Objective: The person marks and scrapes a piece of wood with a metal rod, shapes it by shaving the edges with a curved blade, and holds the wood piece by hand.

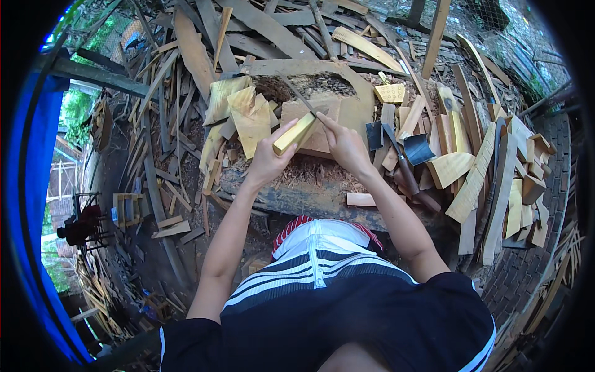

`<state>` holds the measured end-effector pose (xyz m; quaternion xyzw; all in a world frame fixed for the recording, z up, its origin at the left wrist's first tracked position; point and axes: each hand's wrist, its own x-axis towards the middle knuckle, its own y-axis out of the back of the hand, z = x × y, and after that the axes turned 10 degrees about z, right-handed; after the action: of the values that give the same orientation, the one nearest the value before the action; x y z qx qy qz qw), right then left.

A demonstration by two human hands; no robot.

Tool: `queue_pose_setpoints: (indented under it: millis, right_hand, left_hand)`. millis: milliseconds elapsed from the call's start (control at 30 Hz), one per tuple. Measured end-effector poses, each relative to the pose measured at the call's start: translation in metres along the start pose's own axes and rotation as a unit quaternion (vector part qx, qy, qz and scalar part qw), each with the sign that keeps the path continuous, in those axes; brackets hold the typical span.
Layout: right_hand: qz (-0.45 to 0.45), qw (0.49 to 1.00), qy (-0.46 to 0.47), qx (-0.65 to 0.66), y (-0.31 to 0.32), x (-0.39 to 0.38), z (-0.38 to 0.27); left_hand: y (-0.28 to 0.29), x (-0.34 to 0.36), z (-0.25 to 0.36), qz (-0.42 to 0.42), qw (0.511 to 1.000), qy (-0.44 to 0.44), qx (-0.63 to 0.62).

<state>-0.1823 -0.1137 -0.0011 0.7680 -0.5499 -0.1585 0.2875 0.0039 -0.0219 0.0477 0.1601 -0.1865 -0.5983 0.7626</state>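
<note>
A pale yellow wooden block [292,136] rests in my left hand [271,155], whose fingers and thumb close round its sides. My right hand [347,146] is at the block's far end, with its fingers pinched together. From those fingers a long, thin metal blade [296,92] runs away toward the upper left. Its near end is hidden, so I cannot tell what kind of tool it is. Both hands are above a larger brown wooden block [328,106], which sits on a rough timber bench [279,198] strewn with shavings.
Yellow wood offcuts [248,118] lie left of the brown block. To the right are dark curved metal blades [418,149], a tool with a wooden handle [408,177] and many leaning wood pieces [474,180]. Scrap planks [266,28] are heaped behind. A blue sheet [37,204] hangs at far left.
</note>
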Motion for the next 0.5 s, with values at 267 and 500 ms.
queue_pose_setpoints:
  millis: [267, 500]
  right_hand:
    - [0.016, 0.999, -0.012, -0.025, -0.004, 0.001, 0.023]
    - [0.015, 0.996, 0.018, -0.085, 0.012, 0.0, -0.009]
  left_hand:
    - [-0.005, 0.005, -0.001, -0.035, 0.996, -0.059, 0.062]
    - [-0.004, 0.02, 0.009, -0.011, 0.996, -0.031, 0.089]
